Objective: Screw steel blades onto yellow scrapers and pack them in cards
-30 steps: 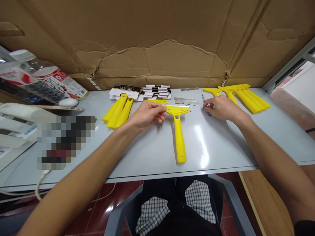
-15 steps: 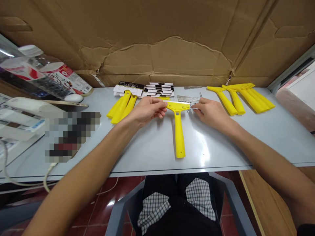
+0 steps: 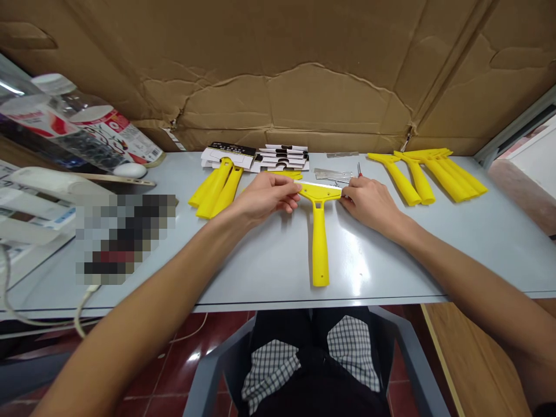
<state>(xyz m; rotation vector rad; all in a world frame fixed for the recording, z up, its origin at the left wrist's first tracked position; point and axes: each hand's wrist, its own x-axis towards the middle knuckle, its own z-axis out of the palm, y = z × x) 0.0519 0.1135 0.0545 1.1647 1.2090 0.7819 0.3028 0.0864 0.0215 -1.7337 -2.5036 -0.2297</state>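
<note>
A yellow scraper (image 3: 320,243) with a T-shaped head and a pale strip along its top edge points its handle toward me. My left hand (image 3: 271,200) pinches the left end of the head between thumb and fingers. My right hand (image 3: 371,200) is closed at the head's right end, fingertips bent down near the tabletop; what they hold, if anything, is hidden. A thin tool tip with a bit of red (image 3: 359,169) sticks up behind the right knuckles. Thin clear-looking strips (image 3: 332,175) lie just beyond the head.
More yellow scrapers lie in a left group (image 3: 223,188) and a right group (image 3: 443,171). Folded cards (image 3: 282,157) are stacked at the back against a cardboard wall (image 3: 278,69). Bottles (image 3: 117,130), a white mouse (image 3: 130,170) and a cable (image 3: 80,313) are at the left.
The scraper has shifted slightly right and toward me, my left hand moving with it. My right fingertips have come closer to the head's right end, and the tool tip behind them has turned.
</note>
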